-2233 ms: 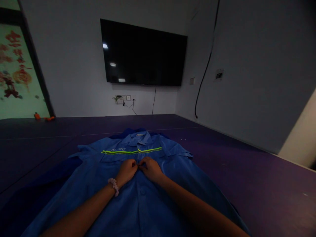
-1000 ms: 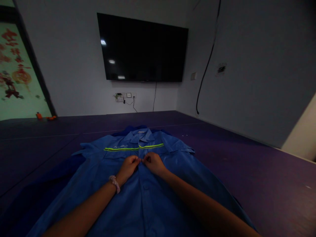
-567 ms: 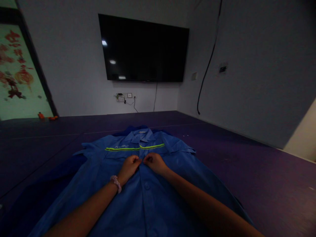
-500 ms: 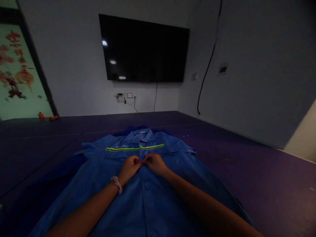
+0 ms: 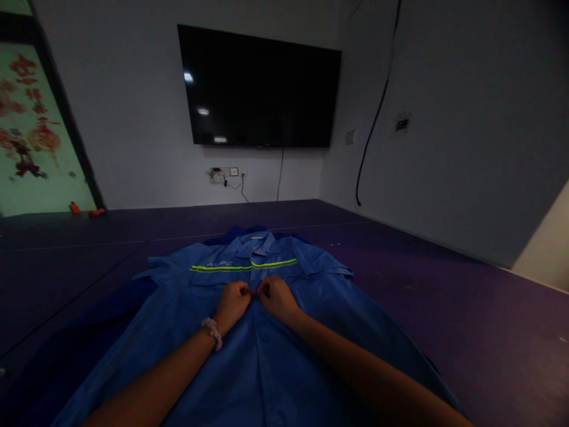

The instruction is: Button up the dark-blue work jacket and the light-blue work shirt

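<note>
On the purple mat (image 5: 444, 308), near and central in the head view, found a blue work shirt (image 5: 178, 314) spread flat, front up, collar (image 5: 253, 243) at the far end and hem cut off by the near edge. Judged soft, light and limp, stiffened only at the doubled front strip and the collar; likely to wrinkle and shift under a pull, not slippery, not fragile. Best taken by a pinch on the front strip beside a button, or at shoulders and hem for lifting. Noted mid-blue cloth, a yellow-green reflective stripe (image 5: 222, 268) across the chest with faint lettering above its left part, too dim to read, and one button (image 5: 265, 335) on the centre line just near of the hands. Saw left hand (image 5: 233, 299) and right hand (image 5: 278, 298) knuckles up, meeting at the centre front just near of the stripe, fingers (image 5: 246, 290) curled together and pinched on the front strip; could not tell whether clamped on a button as well. Noted also a pale scrunchie (image 5: 212, 332) on the left wrist, darker blue cloth (image 5: 111, 302) under the shirt at the left, and a dark screen (image 5: 260, 89) on the far wall.
</note>
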A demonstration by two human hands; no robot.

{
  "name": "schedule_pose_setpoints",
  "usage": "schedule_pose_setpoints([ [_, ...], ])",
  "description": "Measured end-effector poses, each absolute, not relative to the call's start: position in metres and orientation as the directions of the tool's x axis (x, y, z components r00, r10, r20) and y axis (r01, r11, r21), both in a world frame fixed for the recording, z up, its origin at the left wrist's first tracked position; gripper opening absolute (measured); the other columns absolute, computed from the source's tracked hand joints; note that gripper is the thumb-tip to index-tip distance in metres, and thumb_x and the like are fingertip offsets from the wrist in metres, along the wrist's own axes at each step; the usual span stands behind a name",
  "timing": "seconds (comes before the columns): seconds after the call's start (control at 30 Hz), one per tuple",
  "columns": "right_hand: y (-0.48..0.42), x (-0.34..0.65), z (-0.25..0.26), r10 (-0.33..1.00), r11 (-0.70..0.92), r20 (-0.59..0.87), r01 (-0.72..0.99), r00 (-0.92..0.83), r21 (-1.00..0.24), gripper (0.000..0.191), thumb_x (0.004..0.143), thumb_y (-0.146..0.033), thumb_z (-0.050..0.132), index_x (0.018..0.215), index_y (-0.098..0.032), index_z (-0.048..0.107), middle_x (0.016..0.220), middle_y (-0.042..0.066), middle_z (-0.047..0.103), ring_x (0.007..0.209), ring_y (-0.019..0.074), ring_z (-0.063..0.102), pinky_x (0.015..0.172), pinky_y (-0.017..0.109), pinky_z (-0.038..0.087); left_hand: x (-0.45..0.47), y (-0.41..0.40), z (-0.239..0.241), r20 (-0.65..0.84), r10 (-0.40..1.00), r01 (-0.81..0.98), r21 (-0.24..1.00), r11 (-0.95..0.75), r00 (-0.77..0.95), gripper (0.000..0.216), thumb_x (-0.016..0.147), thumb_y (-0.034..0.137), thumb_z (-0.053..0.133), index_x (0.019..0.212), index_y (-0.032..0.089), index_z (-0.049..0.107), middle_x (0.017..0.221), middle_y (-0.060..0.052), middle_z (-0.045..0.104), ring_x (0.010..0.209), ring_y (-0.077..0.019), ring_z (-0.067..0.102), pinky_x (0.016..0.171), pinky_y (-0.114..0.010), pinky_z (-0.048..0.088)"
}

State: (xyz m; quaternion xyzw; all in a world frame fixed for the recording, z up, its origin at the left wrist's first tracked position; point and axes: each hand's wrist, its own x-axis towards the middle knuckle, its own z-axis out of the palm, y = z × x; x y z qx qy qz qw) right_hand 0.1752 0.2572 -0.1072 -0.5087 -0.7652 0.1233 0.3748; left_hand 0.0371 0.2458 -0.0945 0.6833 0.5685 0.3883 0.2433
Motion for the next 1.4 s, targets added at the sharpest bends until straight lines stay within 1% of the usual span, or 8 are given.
schedule_pose_setpoints([
  [0.1,0.255,0.174,-0.11,0.862,0.448,0.47,0.72,-0.19,-0.53,0.01,0.072,-0.012,0.052,0.075,-0.014,0.061,0.077,0.007,0.063,0.071,0.0148,0.059,0.063,0.021,0.04,0.036,0.245,-0.095,0.26,0.965,0.592,0.772,-0.232,0.039,0.024,0.068,0.029,0.05,0.048,0.017,0.044,0.044,0.005,0.042,0.045,-0.0093,0.039,0.048,-0.021,0.025],
  [0.23,0.254,0.174,-0.109,0.865,0.443,0.462,0.728,-0.195,-0.523,0.01,0.073,-0.012,0.051,0.074,-0.014,0.061,0.075,0.006,0.063,0.069,0.0143,0.058,0.061,0.021,0.039,0.036,0.244,-0.094,0.283,0.958,0.577,0.775,-0.258,0.047,0.023,0.067,0.029,0.052,0.048,0.017,0.048,0.045,0.005,0.044,0.046,-0.0096,0.041,0.048,-0.021,0.026],
  [0.5,0.257,0.177,-0.105,0.888,0.433,0.419,0.657,-0.192,-0.617,0.013,0.071,-0.01,0.051,0.07,-0.015,0.063,0.069,0.004,0.064,0.063,0.0126,0.057,0.057,0.019,0.037,0.038,0.24,-0.093,0.383,0.914,0.585,0.714,-0.384,0.133,0.022,0.07,0.026,0.05,0.05,0.016,0.05,0.048,0.004,0.045,0.049,-0.0097,0.042,0.049,-0.02,0.028],
  [0.6,0.259,0.178,-0.105,0.884,0.432,0.434,0.664,-0.176,-0.61,0.015,0.075,-0.015,0.05,0.068,-0.015,0.064,0.065,0.004,0.064,0.06,0.0124,0.056,0.054,0.02,0.035,0.039,0.239,-0.093,0.408,0.901,0.625,0.667,-0.406,0.15,0.02,0.071,0.022,0.049,0.053,0.016,0.053,0.051,0.003,0.048,0.051,-0.0102,0.044,0.05,-0.021,0.029],
  [0.77,0.261,0.178,-0.106,0.883,0.428,0.441,0.664,-0.162,-0.613,0.024,0.08,-0.026,0.05,0.063,-0.015,0.063,0.06,0.003,0.062,0.054,0.0118,0.053,0.051,0.021,0.032,0.041,0.234,-0.09,0.451,0.864,0.719,0.522,-0.458,0.223,0.021,0.074,0.018,0.049,0.053,0.016,0.053,0.054,0.001,0.049,0.053,-0.0103,0.045,0.053,-0.021,0.031],
  [0.97,0.261,0.179,-0.108,0.898,0.412,0.422,0.569,-0.123,-0.711,0.028,0.079,-0.028,0.049,0.06,-0.015,0.063,0.055,0.001,0.06,0.051,0.0112,0.052,0.048,0.02,0.032,0.044,0.228,-0.086,0.403,0.884,0.83,0.39,-0.399,0.236,0.017,0.077,0.02,0.052,0.061,0.016,0.056,0.065,-0.002,0.054,0.061,-0.0127,0.05,0.056,-0.023,0.033],
  [1.13,0.258,0.179,-0.104,0.897,0.421,0.422,0.537,-0.13,-0.731,0.032,0.08,-0.029,0.048,0.055,-0.014,0.061,0.049,-0.001,0.055,0.048,0.0097,0.048,0.045,0.019,0.029,0.045,0.231,-0.087,0.358,0.907,0.881,0.325,-0.344,0.223,0.014,0.08,0.024,0.051,0.072,0.015,0.059,0.076,-0.006,0.06,0.071,-0.0162,0.056,0.063,-0.025,0.036],
  [1.4,0.254,0.18,-0.101,0.884,0.447,0.447,0.517,-0.134,-0.73,0.03,0.078,-0.029,0.049,0.055,-0.014,0.06,0.051,-0.001,0.055,0.049,0.0103,0.049,0.047,0.019,0.03,0.045,0.232,-0.09,0.379,0.883,0.852,0.328,-0.408,0.277,0.017,0.084,0.022,0.045,0.079,0.015,0.059,0.08,-0.007,0.062,0.075,-0.0171,0.058,0.067,-0.026,0.039],
])
